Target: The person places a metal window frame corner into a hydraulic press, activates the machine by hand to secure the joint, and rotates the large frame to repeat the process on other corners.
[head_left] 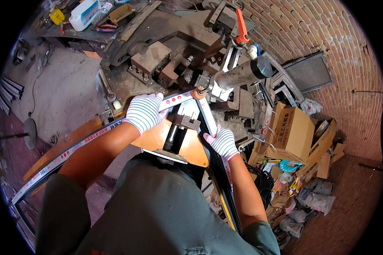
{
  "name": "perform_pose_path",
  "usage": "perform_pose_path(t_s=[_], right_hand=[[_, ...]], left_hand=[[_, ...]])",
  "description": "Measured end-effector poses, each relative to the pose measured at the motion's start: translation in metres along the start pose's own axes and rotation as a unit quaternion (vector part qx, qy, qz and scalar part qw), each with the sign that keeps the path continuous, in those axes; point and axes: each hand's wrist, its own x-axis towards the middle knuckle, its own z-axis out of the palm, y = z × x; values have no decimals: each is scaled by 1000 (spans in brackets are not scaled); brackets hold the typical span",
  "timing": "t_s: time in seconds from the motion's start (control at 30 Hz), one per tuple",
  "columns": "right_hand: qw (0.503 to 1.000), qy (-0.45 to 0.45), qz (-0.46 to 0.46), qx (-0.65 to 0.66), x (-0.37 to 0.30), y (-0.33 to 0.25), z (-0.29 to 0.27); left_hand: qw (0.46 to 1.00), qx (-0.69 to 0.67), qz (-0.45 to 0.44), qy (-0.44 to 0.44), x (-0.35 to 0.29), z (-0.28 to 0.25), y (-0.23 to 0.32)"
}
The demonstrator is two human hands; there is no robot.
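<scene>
Both of my hands wear white gloves with thin stripes. My left hand [144, 112] is closed round a long left frame profile [72, 148], which has white film with red marks and runs off to the lower left. My right hand [222, 143] grips a second, right frame profile [207, 117] that slopes down past my right forearm. The two profile ends meet at an angle under a round copper-coloured disc [198, 93], below a machine's metal cylinder [241, 76]. Between the profiles sits a metal clamp block [187, 122] on an orange-brown plate [151, 139].
An orange lever [241, 27] stands above the cylinder. Heavy rusty metal blocks [151, 57] fill the machine bed. A white jug [84, 15] and pliers [106, 28] lie on the far-left bench. At right are an open cardboard box [291, 131], mixed scrap and a brick wall [315, 29].
</scene>
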Motion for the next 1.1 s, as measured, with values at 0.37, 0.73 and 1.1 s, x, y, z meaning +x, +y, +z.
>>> perform_pose_path(t_s=[0.37, 0.73, 1.1], right_hand=[[1000, -3, 2, 10, 0, 1, 1], [1000, 6, -4, 15, -2, -4, -2], [999, 7, 38, -22, -5, -9, -3]], left_hand=[[1000, 18, 0, -7, 0, -2, 2], [1000, -15, -11, -6, 0, -4, 1], [999, -31, -20, -23, 0, -11, 5]])
